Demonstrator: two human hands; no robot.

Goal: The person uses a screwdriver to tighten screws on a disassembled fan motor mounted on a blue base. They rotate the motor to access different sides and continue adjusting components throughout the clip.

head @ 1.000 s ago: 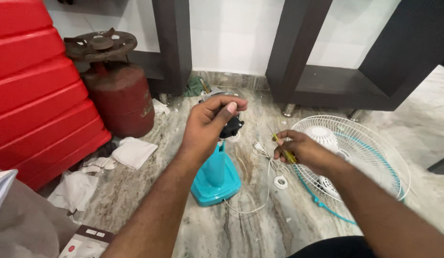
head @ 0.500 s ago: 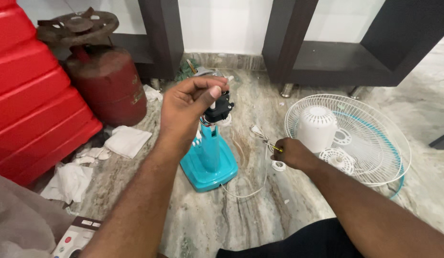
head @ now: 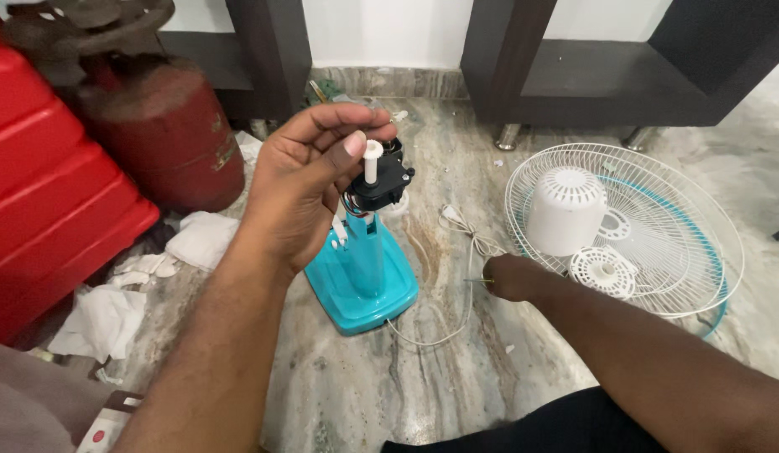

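Observation:
My left hand (head: 310,180) grips the black motor head (head: 382,183) atop a teal fan stand (head: 362,281), thumb by its white shaft (head: 372,159). The stand's base rests on the marble floor. My right hand (head: 511,278) is low on the floor to the right of the base, closed around a thin screwdriver whose yellow-green tip (head: 477,280) pokes out to the left. A white power cord (head: 465,243) loops on the floor between the base and that hand.
A white wire fan guard (head: 695,218) lies at right, holding a white motor cover (head: 565,210) and a small round cap (head: 603,270). A red gas cylinder (head: 163,138) and red case (head: 45,201) stand left, with crumpled paper (head: 104,315). Dark shelf legs (head: 498,59) behind.
My right hand has dropped from beside the fan guard down to the floor near the base. My left hand stays on the motor head, now seen closer.

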